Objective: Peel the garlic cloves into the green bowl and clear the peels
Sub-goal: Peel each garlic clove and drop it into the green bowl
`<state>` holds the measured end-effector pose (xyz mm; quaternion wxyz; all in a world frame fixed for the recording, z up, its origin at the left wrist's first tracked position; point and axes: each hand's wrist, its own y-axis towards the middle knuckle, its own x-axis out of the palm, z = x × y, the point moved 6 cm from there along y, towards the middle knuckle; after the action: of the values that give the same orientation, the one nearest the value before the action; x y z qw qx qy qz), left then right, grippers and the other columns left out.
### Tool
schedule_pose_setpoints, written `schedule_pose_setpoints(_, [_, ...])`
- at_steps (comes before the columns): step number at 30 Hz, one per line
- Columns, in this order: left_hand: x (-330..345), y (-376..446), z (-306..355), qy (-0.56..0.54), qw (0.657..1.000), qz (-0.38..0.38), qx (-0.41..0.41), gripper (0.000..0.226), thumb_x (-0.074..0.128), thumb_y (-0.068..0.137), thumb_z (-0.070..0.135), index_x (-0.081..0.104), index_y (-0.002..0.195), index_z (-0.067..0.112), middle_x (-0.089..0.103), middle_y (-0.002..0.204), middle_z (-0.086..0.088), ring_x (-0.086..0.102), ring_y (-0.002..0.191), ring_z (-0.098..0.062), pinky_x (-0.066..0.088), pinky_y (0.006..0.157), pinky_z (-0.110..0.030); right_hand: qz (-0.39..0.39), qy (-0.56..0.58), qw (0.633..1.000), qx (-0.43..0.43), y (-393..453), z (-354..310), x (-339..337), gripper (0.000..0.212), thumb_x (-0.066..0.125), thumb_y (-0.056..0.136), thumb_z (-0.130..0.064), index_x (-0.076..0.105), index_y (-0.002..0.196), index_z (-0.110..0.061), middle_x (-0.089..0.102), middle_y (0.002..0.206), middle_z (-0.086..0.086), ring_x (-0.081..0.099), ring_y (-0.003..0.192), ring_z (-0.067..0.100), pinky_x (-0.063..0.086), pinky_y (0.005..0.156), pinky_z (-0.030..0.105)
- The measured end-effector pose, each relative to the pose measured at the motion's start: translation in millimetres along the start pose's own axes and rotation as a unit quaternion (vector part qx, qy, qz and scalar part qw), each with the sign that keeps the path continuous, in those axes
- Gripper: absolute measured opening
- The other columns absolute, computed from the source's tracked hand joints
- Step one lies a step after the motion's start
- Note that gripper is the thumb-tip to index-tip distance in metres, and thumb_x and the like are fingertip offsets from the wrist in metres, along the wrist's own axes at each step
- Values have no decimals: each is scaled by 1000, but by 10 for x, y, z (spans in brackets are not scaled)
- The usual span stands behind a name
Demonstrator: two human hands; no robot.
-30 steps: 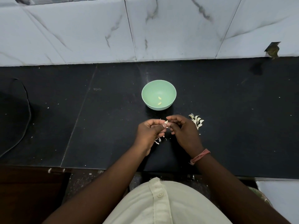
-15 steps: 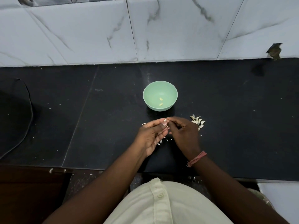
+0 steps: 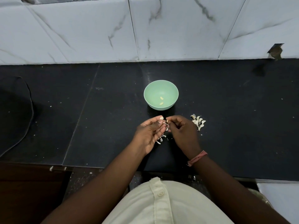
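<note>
A green bowl (image 3: 161, 88) stands on the black counter with two peeled cloves (image 3: 161, 100) inside. Just in front of it, my left hand (image 3: 150, 134) holds a garlic clove (image 3: 161, 118) at its fingertips. My right hand (image 3: 182, 132) pinches a thin strip of peel (image 3: 166, 124) coming off that clove. A pile of unpeeled cloves (image 3: 198, 121) lies to the right of my right hand. Loose peels (image 3: 160, 139) lie on the counter under my left hand.
The black counter (image 3: 234, 118) runs from the marble-tiled wall (image 3: 97, 29) to its front edge near my body. A dark cable or mat edge (image 3: 30, 110) curves at the far left. Small white crumbs dot the surface.
My hands have drawn slightly apart, and the clove now shows at my left fingertips with a peel strip stretched toward my right hand.
</note>
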<state>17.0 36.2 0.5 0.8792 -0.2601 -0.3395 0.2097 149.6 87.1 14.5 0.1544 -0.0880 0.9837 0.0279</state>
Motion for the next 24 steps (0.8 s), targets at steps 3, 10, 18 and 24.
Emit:
schedule_pose_setpoints(3, [-3, -16, -3, 19, 1000, -4, 16, 16, 65, 89, -5, 72, 102, 1, 75, 87, -13, 74, 76, -17, 60, 81, -26, -3, 34, 999, 31, 38, -5, 20, 8, 69, 88, -15, 76, 92, -18, 76, 84, -3, 74, 81, 17, 61, 80, 49])
schedule_pose_setpoints(10, [-36, -32, 55, 48, 997, 1, 63, 16, 68, 86, -6, 72, 101, -2, 74, 85, -13, 73, 76, -22, 61, 75, -23, -33, 101, 993, 50, 18, -116, 62, 4, 74, 89, -11, 77, 91, -9, 76, 82, 6, 74, 75, 23, 62, 76, 43])
schedule_pose_setpoints(18, [-34, -47, 97, 112, 986, 13, 123, 19, 67, 88, -6, 74, 105, -1, 76, 93, -17, 71, 78, -20, 59, 73, -22, -46, 129, 985, 107, 37, -67, 127, 10, 66, 95, -8, 74, 92, -3, 73, 78, 18, 65, 60, 19, 58, 63, 31])
schedule_pose_setpoints(24, [-23, -60, 76, 116, 986, 2, 118, 20, 64, 89, -6, 75, 104, 3, 76, 97, -17, 72, 82, -23, 60, 79, -26, -64, 168, 971, 155, 35, -15, 171, 15, 57, 96, -1, 70, 92, 5, 64, 72, 17, 56, 56, 14, 48, 54, 27])
